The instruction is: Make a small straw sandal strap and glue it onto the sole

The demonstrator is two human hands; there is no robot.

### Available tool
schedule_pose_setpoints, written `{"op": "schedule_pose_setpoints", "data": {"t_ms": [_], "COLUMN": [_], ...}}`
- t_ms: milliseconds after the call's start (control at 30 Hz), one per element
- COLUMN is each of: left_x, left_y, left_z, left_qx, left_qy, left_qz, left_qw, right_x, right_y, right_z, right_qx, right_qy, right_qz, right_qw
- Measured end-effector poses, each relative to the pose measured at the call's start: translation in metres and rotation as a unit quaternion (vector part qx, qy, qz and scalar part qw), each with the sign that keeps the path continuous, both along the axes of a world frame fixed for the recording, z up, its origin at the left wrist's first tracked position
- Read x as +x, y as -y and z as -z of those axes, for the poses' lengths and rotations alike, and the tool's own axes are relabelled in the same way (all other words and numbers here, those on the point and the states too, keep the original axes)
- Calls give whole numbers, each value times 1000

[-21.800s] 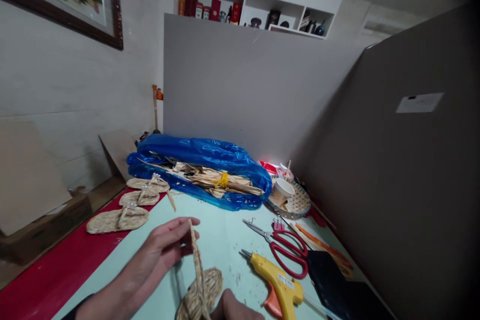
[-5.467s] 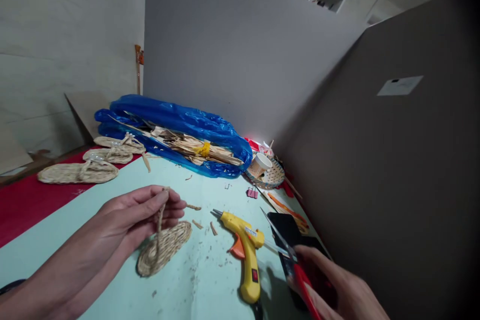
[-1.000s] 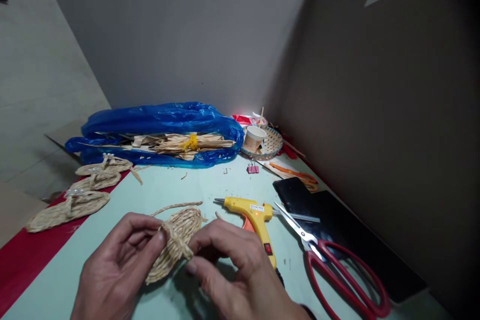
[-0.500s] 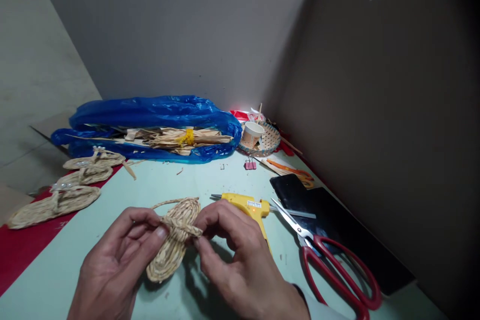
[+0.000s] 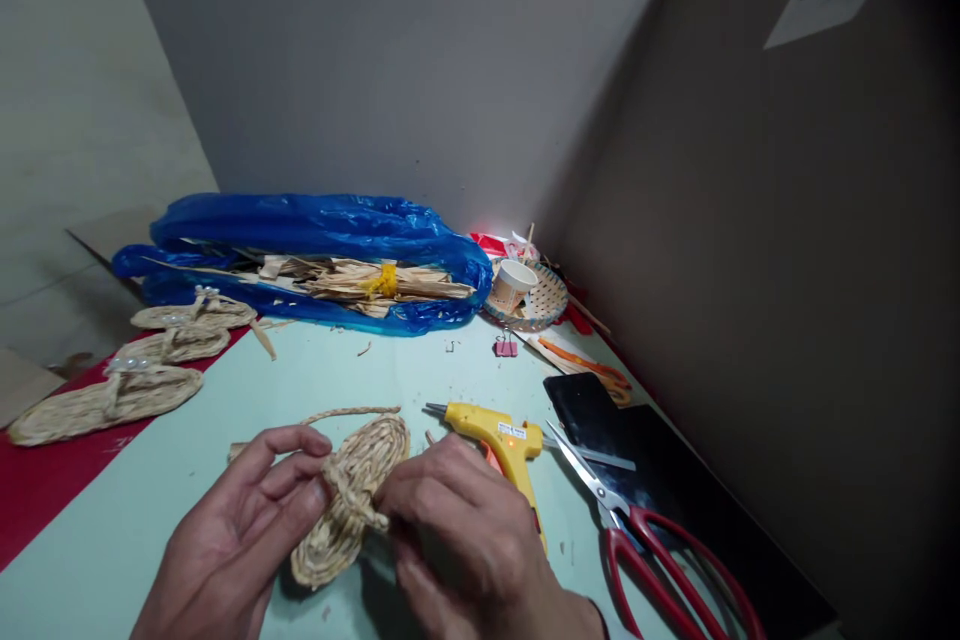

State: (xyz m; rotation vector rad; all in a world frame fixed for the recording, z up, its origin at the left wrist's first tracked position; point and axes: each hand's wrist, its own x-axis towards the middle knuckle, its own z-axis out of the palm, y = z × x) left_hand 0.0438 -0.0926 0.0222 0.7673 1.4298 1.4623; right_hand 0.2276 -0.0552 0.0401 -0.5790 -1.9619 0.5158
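A small woven straw sandal sits tilted between my hands, low in the middle of the view. My left hand pinches the left end of its crosswise braided strap between thumb and fingers. On the other side, my right hand is closed at the strap's right end; its fingertips are partly hidden. A thin straw cord runs along behind the sandal's far end. Just past my right hand lies a yellow glue gun with a glue stick in its back.
Red-handled scissors lie on the right beside black flat objects. Finished-looking straw sandals line the left edge. At the back are a blue plastic bag with bundled straw, a basket with a paper cup, and a pink binder clip.
My right hand has moved slightly down and turned, bringing the strap's right end lower over the sandal. My left hand keeps its hold. The camera view has shifted a little.
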Motion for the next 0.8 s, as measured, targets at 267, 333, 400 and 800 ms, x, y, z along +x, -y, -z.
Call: {"op": "schedule_pose_setpoints", "data": {"t_ms": [267,333,400,800], "left_x": [2,3,3,-2], "left_y": [-1,-2,-2,2], "left_z": [-11,-12,-11,1], "left_qx": [-53,-53,-49,-44], "left_qy": [131,140,147,97], "left_qz": [5,18,26,-2], "left_qw": [990,989,988,994], "right_x": [9,8,8,-4], "right_y": [-6,-6,-6,3], "right_z": [-9,-13,-15,-2], "right_qx": [-130,-177,-208,-183], "right_qy": [-13,-22,-18,-102], "right_qz": [-32,-17,-5,24], "right_qw": [991,984,978,977]}}
